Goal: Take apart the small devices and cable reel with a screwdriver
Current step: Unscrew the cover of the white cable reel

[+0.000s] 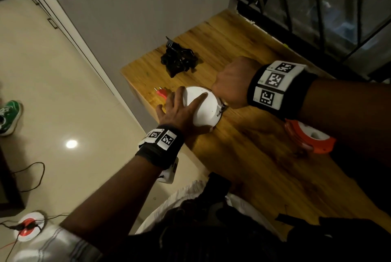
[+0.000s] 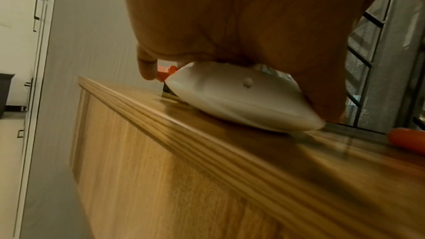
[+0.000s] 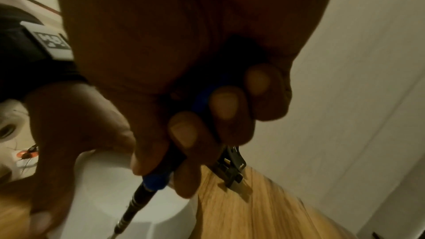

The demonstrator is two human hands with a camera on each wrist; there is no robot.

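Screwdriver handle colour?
Blue and black; the screwdriver shows best in the right wrist view, gripped by the right hand.

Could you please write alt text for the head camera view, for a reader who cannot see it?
A person's left hand presses flat on a white round cover at the edge of a wooden table, while the right hand holds a screwdriver at the cover's rim. A black tangle of parts, a red plug and an orange and white reel also lie on the table.
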